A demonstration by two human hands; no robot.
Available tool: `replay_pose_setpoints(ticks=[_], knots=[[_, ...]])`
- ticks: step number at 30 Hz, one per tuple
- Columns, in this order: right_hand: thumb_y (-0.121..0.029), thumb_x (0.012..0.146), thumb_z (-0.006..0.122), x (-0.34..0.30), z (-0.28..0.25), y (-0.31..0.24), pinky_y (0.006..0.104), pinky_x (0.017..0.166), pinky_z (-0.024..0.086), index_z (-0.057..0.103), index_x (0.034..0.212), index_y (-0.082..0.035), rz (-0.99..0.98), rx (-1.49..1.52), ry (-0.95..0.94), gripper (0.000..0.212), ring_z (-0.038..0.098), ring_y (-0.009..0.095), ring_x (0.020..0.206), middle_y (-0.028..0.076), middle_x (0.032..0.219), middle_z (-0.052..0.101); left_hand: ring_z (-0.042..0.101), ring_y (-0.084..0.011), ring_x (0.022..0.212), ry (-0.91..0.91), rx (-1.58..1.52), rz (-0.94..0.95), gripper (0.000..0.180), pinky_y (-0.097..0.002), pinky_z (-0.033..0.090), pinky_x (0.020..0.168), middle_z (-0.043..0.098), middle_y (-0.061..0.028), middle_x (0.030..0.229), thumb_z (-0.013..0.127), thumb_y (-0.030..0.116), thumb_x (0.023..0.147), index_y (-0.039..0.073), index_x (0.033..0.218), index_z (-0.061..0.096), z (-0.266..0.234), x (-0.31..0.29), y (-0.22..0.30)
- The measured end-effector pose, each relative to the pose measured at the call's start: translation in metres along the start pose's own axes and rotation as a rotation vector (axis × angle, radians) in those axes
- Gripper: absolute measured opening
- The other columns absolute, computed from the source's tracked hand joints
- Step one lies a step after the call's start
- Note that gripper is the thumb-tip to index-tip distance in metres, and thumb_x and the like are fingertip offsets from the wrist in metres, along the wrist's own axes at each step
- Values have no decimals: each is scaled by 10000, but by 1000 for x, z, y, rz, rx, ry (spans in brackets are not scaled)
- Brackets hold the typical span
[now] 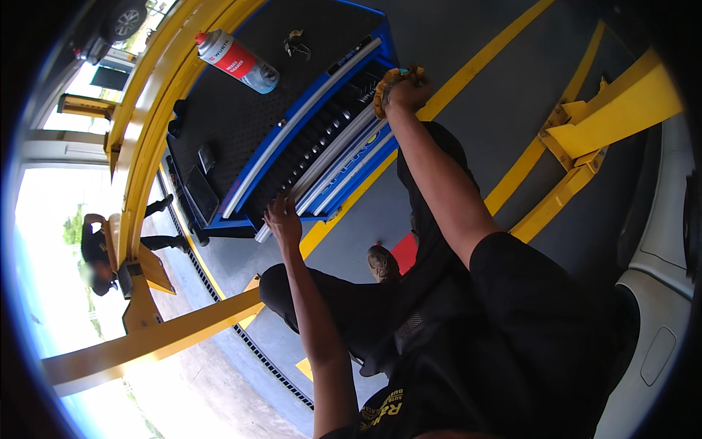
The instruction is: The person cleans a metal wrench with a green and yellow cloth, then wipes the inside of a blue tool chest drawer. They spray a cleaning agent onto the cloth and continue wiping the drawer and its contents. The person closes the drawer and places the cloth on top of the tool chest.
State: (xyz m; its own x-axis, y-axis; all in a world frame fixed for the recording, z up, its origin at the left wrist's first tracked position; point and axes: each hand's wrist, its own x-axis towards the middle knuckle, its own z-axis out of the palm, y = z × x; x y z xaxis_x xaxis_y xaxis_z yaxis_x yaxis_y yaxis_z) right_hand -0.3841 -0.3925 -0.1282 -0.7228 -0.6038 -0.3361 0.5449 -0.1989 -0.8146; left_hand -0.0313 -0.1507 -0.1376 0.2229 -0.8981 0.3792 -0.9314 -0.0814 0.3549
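A blue tool cabinet with a black ridged top stands before me. Its shallow drawer is pulled out, showing rows of metal sockets and other small tools. My left hand rests on the left end of the drawer's front edge, its fingers apart. At the drawer's right end is my right hand, closed on a crumpled yellow-brown cloth-like thing; its exact kind is unclear. A red, white and grey spray can lies on the cabinet top, with a small metal part to its right.
A dark flat device lies on the cabinet's left end. Yellow lift posts and arms stand on both sides. A pale car is close at the right. Another person stands beyond the left post. Yellow lines cross the grey floor.
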Motion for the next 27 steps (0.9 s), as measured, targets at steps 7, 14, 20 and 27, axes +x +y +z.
replay_pose_setpoints(ticks=[7, 14, 20, 27], knots=[[-105, 1107, 593, -60, -11, -8, 427, 1016, 618, 569, 1357, 34, 317, 92, 29, 287, 728, 318, 1155, 219, 1352, 651, 656, -400, 1243, -31, 37, -47, 304, -565, 408, 1161, 723, -179, 1274, 715, 229, 1036, 167, 1326, 779, -14, -9, -2], [-202, 1136, 532, -87, -12, 40, 449, 920, 621, 643, 1286, 34, 119, -337, 79, 300, 771, 331, 1074, 204, 1217, 738, 654, -401, 1249, 0, 59, -28, 301, -572, 387, 1190, 723, -177, 1286, 696, 233, 1048, 199, 1335, 780, -10, -2, -16], [-142, 1165, 462, -56, -4, -50, 383, 931, 603, 567, 1299, 29, 150, 3, 36, 241, 729, 268, 1071, 187, 1220, 674, 642, -407, 1223, -78, 58, -93, 318, -566, 390, 1186, 720, -170, 1287, 694, 257, 1051, 197, 1355, 768, -17, -13, -6], [-69, 1101, 560, -55, -5, 42, 451, 1070, 548, 516, 1318, 71, -145, -228, -31, 262, 660, 330, 1194, 215, 1361, 551, 633, -404, 1283, -13, 29, -3, 306, -568, 375, 1204, 716, -178, 1319, 691, 253, 1054, 199, 1346, 767, -3, 0, -3]])
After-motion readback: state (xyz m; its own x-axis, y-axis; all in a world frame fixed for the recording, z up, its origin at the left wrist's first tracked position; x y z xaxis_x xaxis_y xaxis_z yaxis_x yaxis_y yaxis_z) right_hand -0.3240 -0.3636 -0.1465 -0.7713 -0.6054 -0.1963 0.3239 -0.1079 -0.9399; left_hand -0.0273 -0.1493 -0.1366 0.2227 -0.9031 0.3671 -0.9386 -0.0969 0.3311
